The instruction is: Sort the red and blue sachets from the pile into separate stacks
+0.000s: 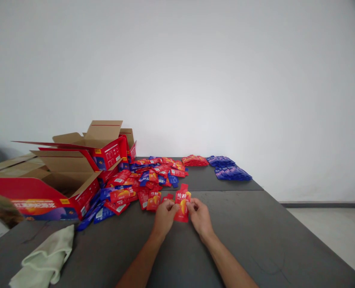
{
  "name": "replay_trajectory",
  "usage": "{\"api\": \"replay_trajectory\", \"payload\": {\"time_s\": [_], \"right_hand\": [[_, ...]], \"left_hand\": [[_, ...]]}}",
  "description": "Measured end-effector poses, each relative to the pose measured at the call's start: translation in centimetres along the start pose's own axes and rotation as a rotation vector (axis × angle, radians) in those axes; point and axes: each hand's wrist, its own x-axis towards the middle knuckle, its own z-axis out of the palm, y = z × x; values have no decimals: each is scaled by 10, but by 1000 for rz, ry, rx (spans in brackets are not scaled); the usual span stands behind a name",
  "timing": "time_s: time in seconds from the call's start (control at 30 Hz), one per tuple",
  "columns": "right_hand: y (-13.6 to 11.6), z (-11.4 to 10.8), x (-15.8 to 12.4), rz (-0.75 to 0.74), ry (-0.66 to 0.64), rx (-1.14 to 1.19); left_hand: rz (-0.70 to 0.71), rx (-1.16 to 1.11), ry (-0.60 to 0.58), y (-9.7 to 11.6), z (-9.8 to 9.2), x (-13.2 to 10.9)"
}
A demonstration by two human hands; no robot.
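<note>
Between my two hands a red sachet (182,206) with white lettering and an orange fruit picture stands upright, its front facing me. My left hand (164,218) pinches its left edge. On the opposite edge the fingers of my right hand (200,218) are closed too. Just behind my left hand, another red sachet (154,200) lies at the near end of a loose heap of red and blue sachets (122,194). My fingertips partly cover the sides of the held sachet.
Open red cardboard boxes (45,200) stand on the left. At the table's far side lie a row of red sachets (194,161) and two rows of blue sachets (233,173). A pale green cloth (47,256) rests at the front left of the dark table (237,224).
</note>
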Motion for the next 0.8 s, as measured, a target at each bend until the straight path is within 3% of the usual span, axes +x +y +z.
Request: {"api": "replay_trajectory", "payload": {"time_s": [0.17,0.3,0.37,0.47,0.53,0.67,0.8], "right_hand": [[-8,3,-5,36,-54,4],[-11,13,-11,36,-191,60],[-6,16,-12,17,-199,64],[6,17,-8,31,-110,23],[14,13,-3,30,-43,-52],[28,-2,8,-38,38,-240],[40,-18,19,-72,69,-376]], "left_hand": [[-8,145,139,-5,0,1],[-36,103,235,-9,-3,3],[-37,80,214,-9,-6,4],[-17,135,80,-9,-9,5],[13,261,12,-8,-8,4],[95,635,-17,-4,-5,-2],[58,886,-18,1,-6,-8]]}}
